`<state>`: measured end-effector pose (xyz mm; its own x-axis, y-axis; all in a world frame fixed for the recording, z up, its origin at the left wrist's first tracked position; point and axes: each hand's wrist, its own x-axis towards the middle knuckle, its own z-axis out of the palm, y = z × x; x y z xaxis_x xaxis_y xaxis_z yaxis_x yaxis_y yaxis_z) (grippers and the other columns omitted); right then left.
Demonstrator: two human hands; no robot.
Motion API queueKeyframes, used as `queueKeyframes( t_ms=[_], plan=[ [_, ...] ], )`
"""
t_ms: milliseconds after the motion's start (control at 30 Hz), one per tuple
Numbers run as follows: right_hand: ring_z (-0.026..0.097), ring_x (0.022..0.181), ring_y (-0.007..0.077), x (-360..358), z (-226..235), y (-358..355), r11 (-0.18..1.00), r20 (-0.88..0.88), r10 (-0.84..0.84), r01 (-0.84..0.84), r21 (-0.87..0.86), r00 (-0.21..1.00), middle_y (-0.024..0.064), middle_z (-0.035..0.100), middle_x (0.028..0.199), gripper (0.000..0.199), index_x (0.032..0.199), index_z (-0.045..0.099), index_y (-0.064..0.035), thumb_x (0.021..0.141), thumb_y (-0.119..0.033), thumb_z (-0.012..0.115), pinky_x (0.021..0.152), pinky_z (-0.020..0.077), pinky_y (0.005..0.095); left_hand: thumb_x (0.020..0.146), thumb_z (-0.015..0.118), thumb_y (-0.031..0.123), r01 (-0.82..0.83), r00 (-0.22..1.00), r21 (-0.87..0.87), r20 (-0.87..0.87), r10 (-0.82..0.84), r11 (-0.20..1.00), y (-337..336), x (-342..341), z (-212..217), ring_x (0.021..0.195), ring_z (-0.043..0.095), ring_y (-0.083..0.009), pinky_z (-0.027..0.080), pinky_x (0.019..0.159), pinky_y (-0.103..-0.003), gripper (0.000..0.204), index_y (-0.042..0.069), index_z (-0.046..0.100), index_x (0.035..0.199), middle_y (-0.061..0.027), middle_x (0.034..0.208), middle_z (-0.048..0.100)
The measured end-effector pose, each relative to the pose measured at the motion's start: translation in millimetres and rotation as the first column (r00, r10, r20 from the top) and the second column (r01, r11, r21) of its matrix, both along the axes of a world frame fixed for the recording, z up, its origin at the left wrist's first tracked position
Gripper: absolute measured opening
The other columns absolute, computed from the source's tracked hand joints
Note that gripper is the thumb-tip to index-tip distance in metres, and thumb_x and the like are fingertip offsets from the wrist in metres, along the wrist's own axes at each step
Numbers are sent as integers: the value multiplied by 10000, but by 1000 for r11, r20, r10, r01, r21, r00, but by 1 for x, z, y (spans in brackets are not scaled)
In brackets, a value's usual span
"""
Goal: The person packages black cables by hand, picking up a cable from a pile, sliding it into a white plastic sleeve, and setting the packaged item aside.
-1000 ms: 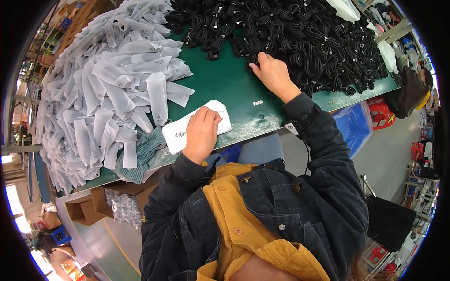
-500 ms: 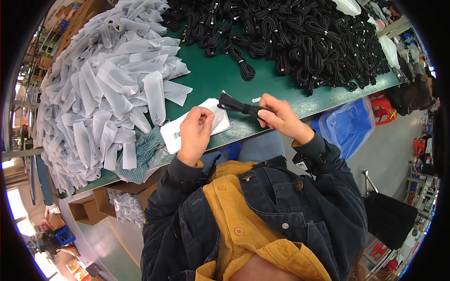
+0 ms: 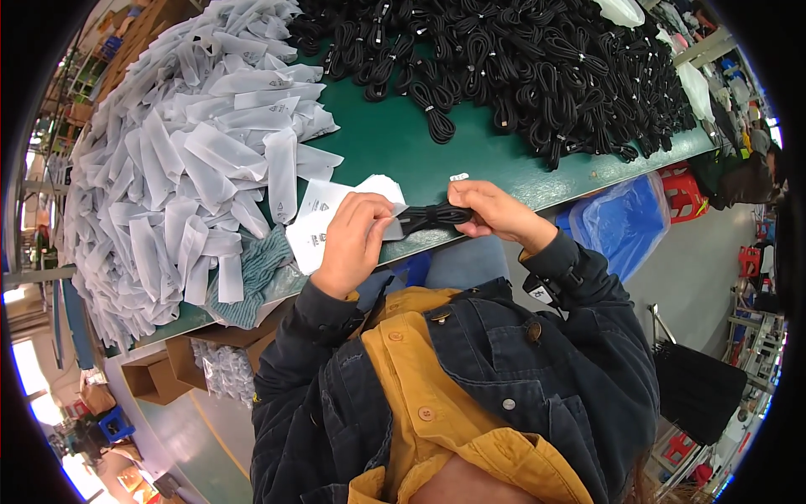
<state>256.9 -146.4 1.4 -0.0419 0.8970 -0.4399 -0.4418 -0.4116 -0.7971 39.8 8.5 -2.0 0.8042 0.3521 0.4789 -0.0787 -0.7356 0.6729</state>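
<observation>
Item: coiled black cable [image 3: 432,216], held above the near edge of the green counter [image 3: 478,164], between your two hands. Your right hand [image 3: 497,213] has its grip closed on the cable's right end. Your left hand [image 3: 353,241] has its grip closed on a white bag [image 3: 392,225], the bag's mouth meeting the cable's left end. More white bags [image 3: 315,223] lie under your left hand. Bag heap [image 3: 185,160]: far left. Cable heap [image 3: 520,67]: far right. Blue bin [image 3: 625,223]: below the counter edge.
</observation>
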Motion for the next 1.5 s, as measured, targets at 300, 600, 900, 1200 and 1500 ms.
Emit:
queueKeyframes(
  t_ms=[300,600,900,1200,1500],
  plan=[
    [550,678,110,-12,25,12,656,892,-453,-681,325,-10,54,581,894,200,846,479,-50,888,-106,666,532,442,293,813,655,-33,-106,994,-132,-12,105,986,2,3,22,857,577,-327,474,757,-371,124,14,572,892,-125,983,625],
    [636,794,224,-45,37,66,589,637,-632,-260,765,443,130,589,1058,255,1100,632,-58,854,-37,693,657,538,312,927,618,49,-80,981,-441,126,150,894,36,8,42,771,512,-86,415,694,-215,37,20,599,915,-14,989,613],
    [641,845,290,34,-17,88,903,813,-428,-214,372,-395,155,556,1043,334,1135,577,-38,838,-101,717,660,545,373,966,613,182,-613,659,-288,326,678,735,157,-45,111,824,601,-140,482,764,-288,237,17,629,1136,-8,958,646],
    [622,851,339,29,-33,73,951,852,-308,-144,272,-424,173,537,884,339,1072,527,2,769,-49,671,669,543,415,808,733,70,-126,978,119,-153,143,985,-5,4,-10,774,603,-283,497,675,-373,198,38,618,966,-109,911,573],
    [623,770,335,25,-40,52,891,883,-453,-91,445,-119,169,603,868,251,1104,593,28,865,-51,600,652,524,384,831,682,24,-257,951,75,-155,266,963,-5,3,-18,772,592,-340,482,670,-421,119,20,573,879,-130,882,567]
  ],
)
